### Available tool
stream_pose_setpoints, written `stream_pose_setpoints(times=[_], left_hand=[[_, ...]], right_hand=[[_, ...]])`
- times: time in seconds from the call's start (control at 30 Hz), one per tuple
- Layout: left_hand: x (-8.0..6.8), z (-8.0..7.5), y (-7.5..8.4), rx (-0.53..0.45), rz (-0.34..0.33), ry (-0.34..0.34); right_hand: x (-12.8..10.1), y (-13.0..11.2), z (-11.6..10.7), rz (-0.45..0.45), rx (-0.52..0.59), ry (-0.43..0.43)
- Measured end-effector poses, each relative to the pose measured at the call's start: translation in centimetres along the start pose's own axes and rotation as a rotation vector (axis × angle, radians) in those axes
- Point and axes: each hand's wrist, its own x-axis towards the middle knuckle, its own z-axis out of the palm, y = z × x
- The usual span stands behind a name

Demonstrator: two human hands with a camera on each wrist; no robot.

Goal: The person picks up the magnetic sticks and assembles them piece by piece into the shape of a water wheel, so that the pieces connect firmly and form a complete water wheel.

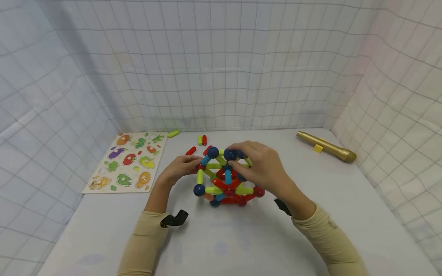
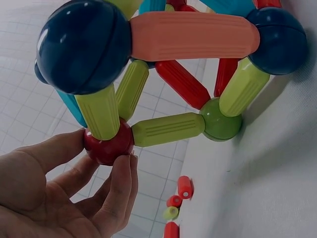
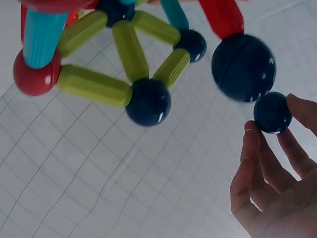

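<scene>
A white table (image 1: 345, 214) walled on three sides by white gridded cloth carries everything here. Nearest the person, mid-table, stands a rod-and-ball frame (image 1: 226, 180) of green, red, blue and orange rods joined by dark blue, red and green balls; it is wider than tall, its long axis running left to right across the table. The left hand (image 1: 179, 168) is at the frame's left upper corner, thumb and fingers (image 2: 121, 186) pinching a red ball (image 2: 109, 144) that joins green rods. The right hand (image 1: 262, 166) reaches over the frame's top from the right, its fingers (image 3: 250, 153) curled round a small dark blue ball (image 3: 272, 112) just beside a larger dark blue ball of the frame. Just behind the frame lie loose rods (image 1: 202, 140), red and green, mostly pointing away from the person. Left of the frame lies a vegetable puzzle board (image 1: 127, 163), a green rod (image 1: 173, 133) past its far right corner. Far right of the frame, near the back wall, a gold tube (image 1: 326, 146) lies aslant, a yellow block (image 1: 318, 148) touching it.
</scene>
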Motion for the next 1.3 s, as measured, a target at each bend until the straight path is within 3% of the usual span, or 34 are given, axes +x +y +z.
stream_pose_setpoints(times=[0.23, 0.53, 0.83, 1.17, 1.3], left_hand=[[0.2, 0.3, -0.2, 0.009, -0.006, 0.001], [0.1, 0.3, -0.1, 0.015, 0.02, -0.009], [0.2, 0.3, 0.1, 0.041, 0.005, 0.005], [0.1, 0.1, 0.1, 0.025, -0.006, 0.014], [0.0, 0.0, 0.0, 0.034, -0.009, 0.008]], right_hand=[[-0.2, -2.3, 2.2, -0.141, -0.102, -0.163], [-0.3, -3.1, 3.8, -0.201, -0.171, -0.207], [-0.4, -2.8, 4.3, -0.163, -0.221, -0.231], [-0.2, -2.6, 3.8, -0.092, -0.19, -0.258], [-0.4, -1.2, 2.4, 0.05, -0.07, -0.139]])
